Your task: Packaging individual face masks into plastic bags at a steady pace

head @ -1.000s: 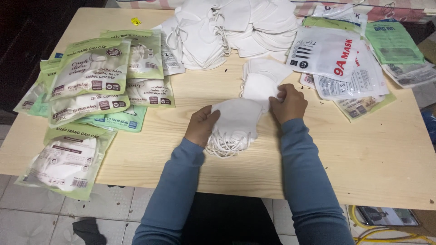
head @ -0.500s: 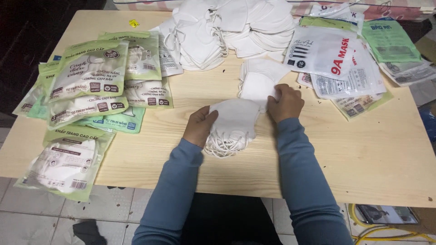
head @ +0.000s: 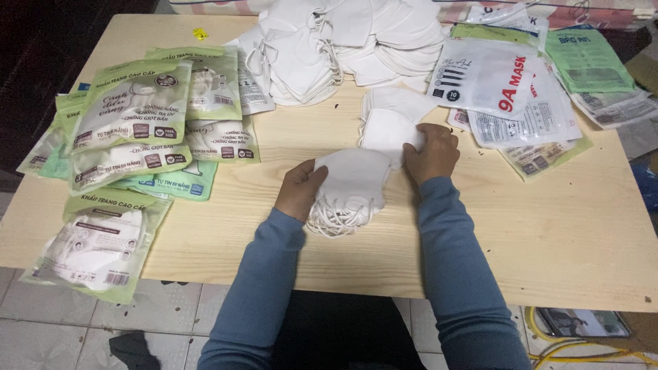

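Both hands pinch white mask stack (head: 353, 181): left hand (head: 300, 189) fingers at left edge, right hand (head: 432, 152) at right

Loose mask heap (head: 356, 41) cut by top edge, right-hand packets (head: 617, 103) clipped at frame side, left hand (head: 301, 188) fingertips hidden under mask stack (head: 353, 181), phone (head: 582, 322) partly behind table (head: 562, 260).

The mask stack (head: 353, 181) is a bundle of white folded face masks lying flat near the middle of the table (head: 548, 247), a little toward its front edge. Its white ear loops spill out in a loose tangle from the side facing the front edge. The left hand (head: 299, 188) grips its left end; the right hand (head: 432, 152) pinches its right upper corner, where another white mask (head: 384, 130) overlaps it on the far side.
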